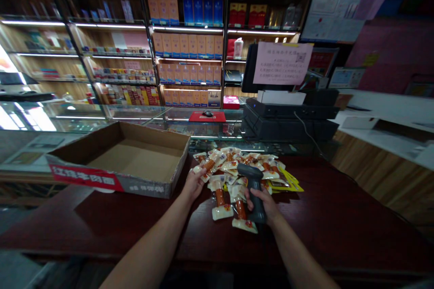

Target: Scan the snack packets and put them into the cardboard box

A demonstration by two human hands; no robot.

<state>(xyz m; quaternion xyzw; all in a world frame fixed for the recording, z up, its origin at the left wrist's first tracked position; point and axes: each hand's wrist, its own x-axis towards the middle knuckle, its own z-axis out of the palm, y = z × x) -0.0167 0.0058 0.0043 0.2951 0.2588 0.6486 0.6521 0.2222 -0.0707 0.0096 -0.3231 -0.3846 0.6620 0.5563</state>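
A pile of small clear-wrapped sausage snack packets [237, 169] lies on the dark red counter [339, 230]. My left hand [195, 183] pinches one packet [208, 165] at the pile's left edge, fingers closed on it. My right hand [262, 203] grips the handle of a dark barcode scanner [252, 185], its head pointing at the pile. Two packets [222, 203] lie nearest me, between my hands.
An open shallow cardboard box [135, 160] with a red label sits left of the pile. Behind stand a cash register with screen and paper notice [288, 99], a glass display counter [152, 119] and lit shelves of boxed goods [188, 54]. Yellow packaging [290, 183] lies under the pile's right side.
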